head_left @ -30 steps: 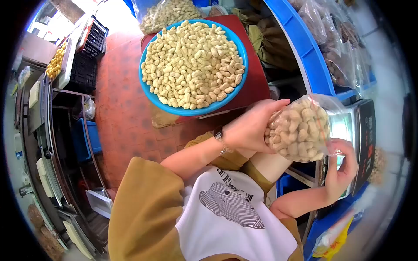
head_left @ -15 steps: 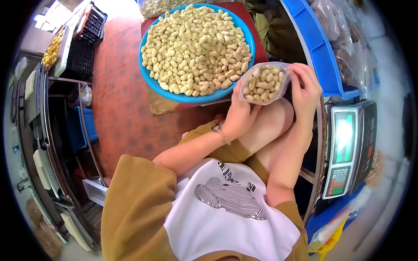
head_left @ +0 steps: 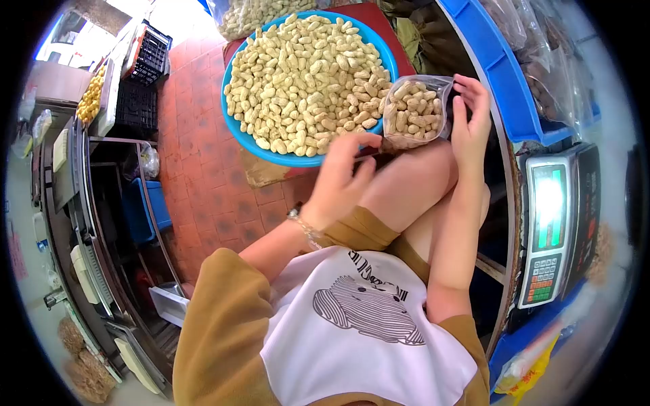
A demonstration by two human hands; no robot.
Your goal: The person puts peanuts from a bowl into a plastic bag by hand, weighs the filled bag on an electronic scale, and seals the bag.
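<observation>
A: Where is the bag of peanuts?

B: Between one and two o'clock in the view, mouth open, beside the blue basin at its four o'clock and near the knee. The right hand is at the bag's three o'clock, thumb and fingers closed on its edge.

A: And the left hand?

B: Near the view's centre, at the bag's eight o'clock. Thumb and forefinger stand well apart, with nothing visible between them. It's blurred, and I can't tell what the folded fingers do.

A: What might go wrong?

B: The bag could tip. I see one hand on it, high on one side, so the peanuts' weight might drag the opposite lip down and spill some. I can't tell whether anything supports the base.

A: Anything else?

B: A careless sweep of the left hand could knock peanuts over the basin's rim, and a hard tug from the right could stretch or tear the thin plastic.
</observation>
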